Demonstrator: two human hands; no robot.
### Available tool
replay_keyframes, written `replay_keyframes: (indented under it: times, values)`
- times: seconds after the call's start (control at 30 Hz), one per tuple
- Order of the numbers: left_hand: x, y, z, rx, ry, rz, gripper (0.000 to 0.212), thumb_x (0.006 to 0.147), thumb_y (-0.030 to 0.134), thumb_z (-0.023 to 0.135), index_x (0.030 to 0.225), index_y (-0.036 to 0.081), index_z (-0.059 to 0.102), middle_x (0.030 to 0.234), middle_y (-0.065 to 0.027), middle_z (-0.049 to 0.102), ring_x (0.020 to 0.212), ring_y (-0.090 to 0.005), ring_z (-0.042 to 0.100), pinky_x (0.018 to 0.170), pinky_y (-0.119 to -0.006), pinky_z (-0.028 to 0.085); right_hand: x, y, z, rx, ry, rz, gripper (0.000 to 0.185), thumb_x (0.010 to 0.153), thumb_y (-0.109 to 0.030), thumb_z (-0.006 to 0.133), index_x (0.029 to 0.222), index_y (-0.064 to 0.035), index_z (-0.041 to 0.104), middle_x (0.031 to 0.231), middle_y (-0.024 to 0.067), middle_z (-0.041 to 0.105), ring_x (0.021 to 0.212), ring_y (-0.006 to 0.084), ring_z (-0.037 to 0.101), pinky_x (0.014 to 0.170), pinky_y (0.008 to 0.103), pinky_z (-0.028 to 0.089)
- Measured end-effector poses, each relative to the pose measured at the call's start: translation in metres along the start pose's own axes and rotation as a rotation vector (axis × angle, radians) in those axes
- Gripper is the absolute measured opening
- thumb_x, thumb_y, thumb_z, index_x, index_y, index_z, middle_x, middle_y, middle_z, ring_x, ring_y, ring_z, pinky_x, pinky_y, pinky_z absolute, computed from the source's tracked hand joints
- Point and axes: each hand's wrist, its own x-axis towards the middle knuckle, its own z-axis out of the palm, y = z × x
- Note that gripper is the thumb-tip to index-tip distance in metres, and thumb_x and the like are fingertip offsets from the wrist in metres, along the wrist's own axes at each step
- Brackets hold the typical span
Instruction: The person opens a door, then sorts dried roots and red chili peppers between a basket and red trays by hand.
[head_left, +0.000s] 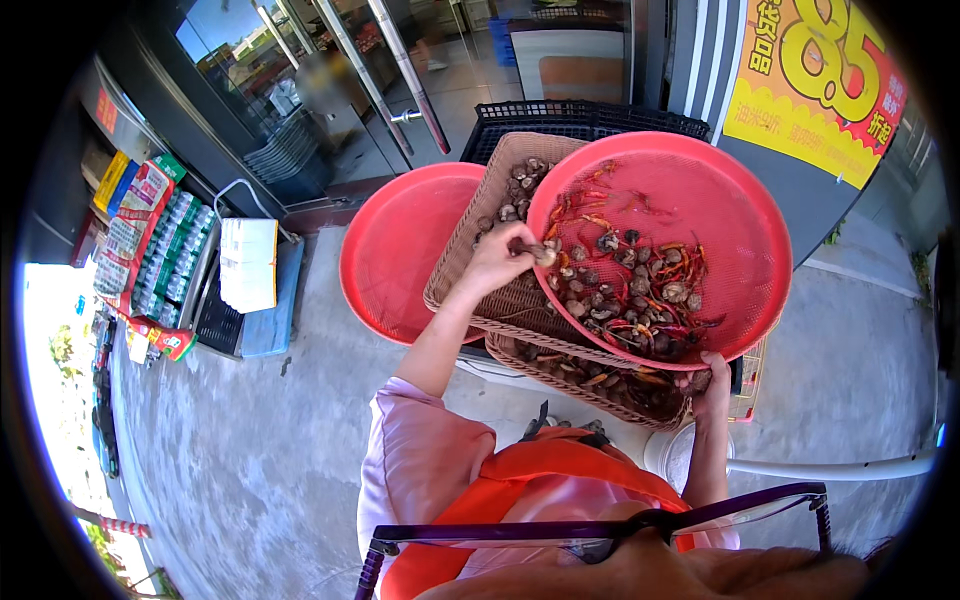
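Observation:
My left hand (499, 257) pinches dried mushrooms (541, 253) at the left rim of a round red mesh tray (735, 210). My right hand (711, 384) grips that tray's near rim, with a brown piece, seemingly a mushroom, in its fingers. The tray is tilted and holds dried red chillies (679, 270) mixed with dark dried mushrooms (640, 286). Under its left side lies a brown woven basket (457, 259) with more mushrooms (517, 184) at the far end. Nearer my body, a second woven basket (517, 362) holds mushrooms and chillies, partly hidden by the tray.
Another round red tray (405, 240) lies left of the baskets. Behind is a black plastic crate (592, 116), near glass doors with metal handles (409, 75). Packs of bottles (176, 255) and a white package (247, 262) stand left. A white bucket (679, 454) is near my right arm.

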Motion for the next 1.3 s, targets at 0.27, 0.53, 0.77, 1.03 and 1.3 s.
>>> replay_keyframes:
  times: [0.27, 0.53, 0.77, 1.03, 1.3]
  values:
    - [0.045, -0.025, -0.002, 0.739, -0.071, 0.224, 0.025, 0.075, 0.013, 0.064, 0.1, 0.01, 0.063, 0.108, -0.0073, 0.059, 0.1, -0.0293, 0.056, 0.086, -0.038, 0.045, -0.01, 0.012, 0.007, -0.089, 0.087, -0.111, 0.017, 0.077, -0.016, 0.057, 0.081, 0.0001, 0.053, 0.064, 0.0081, 0.055, 0.05, 0.0166, 0.053, 0.042, 0.0307, 0.048]
    - [0.093, -0.067, 0.057, 0.89, -0.374, 0.262, 0.027, 0.071, 0.011, 0.065, 0.097, 0.011, 0.061, 0.099, -0.0071, 0.058, 0.096, -0.026, 0.057, 0.083, -0.038, 0.047, -0.013, 0.019, 0.018, -0.122, 0.12, -0.136, 0.017, 0.078, -0.015, 0.057, 0.082, 0.0018, 0.054, 0.062, 0.0086, 0.056, 0.046, 0.017, 0.053, 0.041, 0.0289, 0.048]
    - [0.093, -0.058, 0.081, 0.665, -0.415, 0.216, 0.025, 0.071, 0.019, 0.067, 0.092, 0.009, 0.059, 0.092, -0.0113, 0.055, 0.09, -0.0284, 0.058, 0.078, -0.039, 0.047, -0.011, 0.019, 0.015, -0.155, 0.089, -0.134, 0.019, 0.078, -0.016, 0.056, 0.082, 0.0022, 0.055, 0.063, 0.0098, 0.058, 0.045, 0.0175, 0.054, 0.042, 0.0294, 0.048]
    - [0.115, -0.042, 0.097, 0.522, -0.36, 0.228, 0.029, 0.073, 0.017, 0.065, 0.099, 0.009, 0.057, 0.104, -0.0135, 0.055, 0.1, -0.029, 0.054, 0.086, -0.038, 0.044, -0.006, 0.018, 0.006, -0.181, 0.1, -0.119, 0.02, 0.078, -0.017, 0.056, 0.085, 0.002, 0.055, 0.065, 0.0098, 0.059, 0.046, 0.0179, 0.055, 0.042, 0.0295, 0.048]
    - [0.125, -0.059, 0.11, -0.055, -0.453, -0.085, 0.02, 0.075, 0.01, 0.065, 0.094, 0.005, 0.058, 0.081, -0.0062, 0.062, 0.066, -0.0146, 0.059, 0.056, -0.029, 0.047, -0.001, 0.023, 0.007, -0.183, 0.125, -0.106, 0.019, 0.078, -0.017, 0.056, 0.082, 0.0022, 0.055, 0.064, 0.0101, 0.058, 0.045, 0.0181, 0.054, 0.041, 0.0298, 0.048]
